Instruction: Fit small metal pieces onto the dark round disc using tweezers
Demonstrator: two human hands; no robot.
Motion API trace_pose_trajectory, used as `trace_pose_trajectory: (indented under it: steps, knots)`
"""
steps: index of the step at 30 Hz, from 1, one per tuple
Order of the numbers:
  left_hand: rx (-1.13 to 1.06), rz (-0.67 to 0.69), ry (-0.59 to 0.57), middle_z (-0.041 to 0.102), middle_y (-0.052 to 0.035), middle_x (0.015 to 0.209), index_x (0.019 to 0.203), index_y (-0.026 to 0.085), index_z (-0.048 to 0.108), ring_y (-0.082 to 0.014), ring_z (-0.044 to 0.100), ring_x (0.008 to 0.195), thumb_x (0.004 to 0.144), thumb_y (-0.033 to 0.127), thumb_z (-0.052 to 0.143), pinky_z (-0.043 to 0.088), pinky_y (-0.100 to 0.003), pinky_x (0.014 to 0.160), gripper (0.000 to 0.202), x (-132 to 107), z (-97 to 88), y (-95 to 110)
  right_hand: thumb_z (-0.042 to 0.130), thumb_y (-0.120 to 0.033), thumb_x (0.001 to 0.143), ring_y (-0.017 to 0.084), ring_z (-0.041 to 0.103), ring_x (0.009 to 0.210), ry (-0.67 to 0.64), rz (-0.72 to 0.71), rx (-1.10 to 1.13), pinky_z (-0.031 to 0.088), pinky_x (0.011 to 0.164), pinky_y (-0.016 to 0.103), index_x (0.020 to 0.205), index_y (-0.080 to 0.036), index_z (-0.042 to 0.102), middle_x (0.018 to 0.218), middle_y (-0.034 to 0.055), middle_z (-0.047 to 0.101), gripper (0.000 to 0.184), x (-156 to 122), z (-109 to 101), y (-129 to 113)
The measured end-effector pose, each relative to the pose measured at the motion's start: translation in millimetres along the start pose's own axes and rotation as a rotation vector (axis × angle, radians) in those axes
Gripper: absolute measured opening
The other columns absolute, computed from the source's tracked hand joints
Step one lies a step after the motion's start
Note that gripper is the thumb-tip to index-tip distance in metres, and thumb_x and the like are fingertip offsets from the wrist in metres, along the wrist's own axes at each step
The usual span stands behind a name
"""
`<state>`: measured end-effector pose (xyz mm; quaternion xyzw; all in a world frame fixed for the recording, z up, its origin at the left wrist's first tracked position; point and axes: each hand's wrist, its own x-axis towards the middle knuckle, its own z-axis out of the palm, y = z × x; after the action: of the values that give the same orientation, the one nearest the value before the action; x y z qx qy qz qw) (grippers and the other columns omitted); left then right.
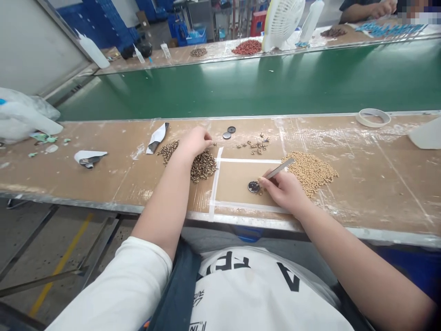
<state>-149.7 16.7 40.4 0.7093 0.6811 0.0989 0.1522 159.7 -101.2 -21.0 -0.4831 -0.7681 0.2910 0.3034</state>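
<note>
My left hand (197, 140) is over a heap of small brass-coloured metal pieces (204, 168), its fingers curled together at the heap's far right edge. What they pinch, if anything, is too small to make out. In my right hand (283, 187) is a pair of metal tweezers (280, 168), its upper end slanting up to the right. The fingers are close beside a small round dark disc (254, 186), which lies inside a white-taped rectangle on the brown tabletop. Just right of that hand spreads a pile of tan beads (310, 170).
Two dark discs (229, 132) and scattered small metal pieces (257, 146) lie beyond the taped area. A tape roll (373, 118) sits at the right, torn silver packets (90, 157) at the left. A green conveyor belt (241, 87) runs behind; a co-worker's hand (383, 9) shows across it.
</note>
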Motion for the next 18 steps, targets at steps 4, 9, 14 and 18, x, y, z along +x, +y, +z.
trace_pose_trajectory:
  steps: [4, 9, 14, 18]
  knots:
    - [-0.004, -0.016, 0.044, 0.075, -0.0112, 0.092, 0.089, 0.015, 0.078, -0.0181, 0.056, 0.077, 0.086, 0.030, 0.075, 0.045, -0.037, 0.082, 0.016, 8.9, 20.8, 2.9, 0.060, -0.037, 0.099, 0.019, 0.063, 0.066, -0.002, -0.009, -0.003, 0.043, 0.064, 0.032, 0.079, -0.020, 0.066, 0.073, 0.0039, 0.070, 0.027, 1.1, -0.4, 1.0]
    - [-0.082, -0.002, 0.049, 0.069, -0.0100, 0.074, 0.074, 0.017, 0.073, -0.0236, 0.061, 0.081, 0.077, 0.026, 0.081, 0.048, -0.039, 0.080, 0.013, 19.6, 24.6, -0.3, 0.060, -0.037, 0.097, 0.019, 0.062, 0.065, 0.004, 0.012, 0.022, 0.041, 0.063, 0.032, 0.076, -0.020, 0.065, 0.071, 0.0037, 0.068, 0.028, 2.2, -1.7, 0.9]
    - [-0.392, 0.174, 0.035, 0.072, -0.0086, 0.080, 0.080, 0.018, 0.074, -0.0195, 0.063, 0.076, 0.078, 0.030, 0.083, 0.049, -0.035, 0.073, 0.015, 4.7, 29.8, 36.1, 0.060, -0.042, 0.098, 0.019, 0.061, 0.065, 0.035, 0.040, 0.147, 0.041, 0.062, 0.032, 0.079, -0.019, 0.063, 0.071, 0.0034, 0.068, 0.030, 2.4, -2.6, 3.5]
    - [-0.809, 0.287, -0.110, 0.074, -0.0088, 0.087, 0.093, 0.015, 0.072, -0.0137, 0.064, 0.074, 0.084, 0.029, 0.080, 0.049, -0.028, 0.066, 0.019, -16.9, 55.5, 82.6, 0.061, -0.042, 0.098, 0.018, 0.059, 0.064, 0.021, 0.036, 0.114, 0.041, 0.063, 0.032, 0.078, -0.019, 0.062, 0.070, 0.0031, 0.067, 0.030, 2.2, -2.6, 4.2]
